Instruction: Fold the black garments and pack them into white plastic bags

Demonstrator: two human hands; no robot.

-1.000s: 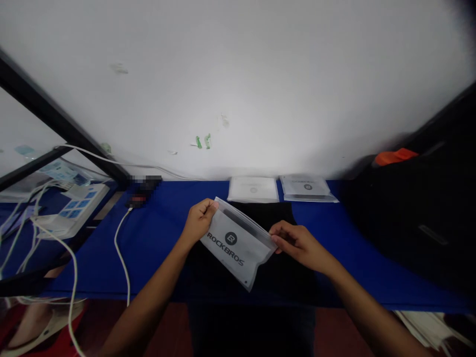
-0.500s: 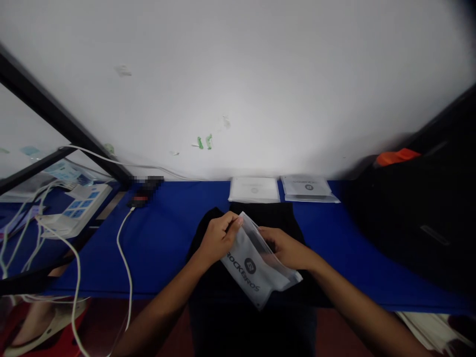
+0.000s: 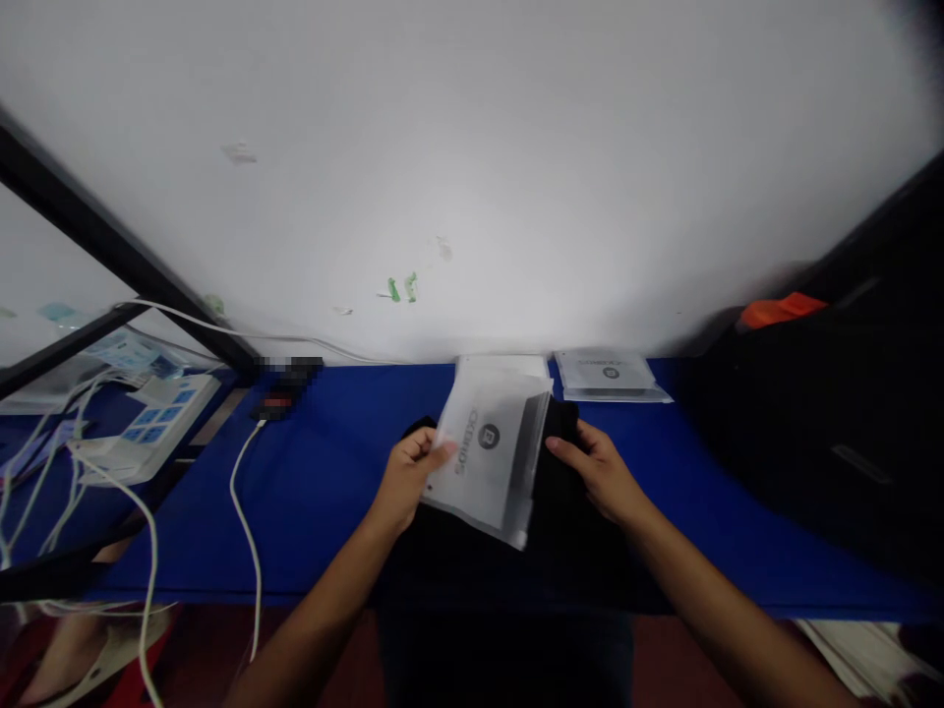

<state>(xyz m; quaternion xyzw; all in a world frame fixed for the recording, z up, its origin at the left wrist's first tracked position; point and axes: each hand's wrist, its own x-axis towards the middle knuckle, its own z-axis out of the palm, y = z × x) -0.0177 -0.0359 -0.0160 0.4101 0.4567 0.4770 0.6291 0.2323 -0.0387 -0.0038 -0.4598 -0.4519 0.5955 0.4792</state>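
Observation:
A frosted plastic pouch with a dark round logo and lettering is tilted above black cloth. My left hand pinches the pouch at its left edge, thumb on top. Beside the pouch's right edge, my right hand has its thumb and fingers closed on the black cloth. The cloth lies on the blue table in front of me, partly covered by the pouch. Behind the held pouch, a white packet lies by the wall, and another logo pouch lies to its right.
The blue table meets a white wall. A black device with a white cable lies back left. Farther left are a black frame post and a white power strip with cables. A large black bag with an orange piece fills the right side.
The pouch has turned and moved up and slightly left, now overlapping the white packet. My right hand has come away from the pouch, moving right to the black cloth.

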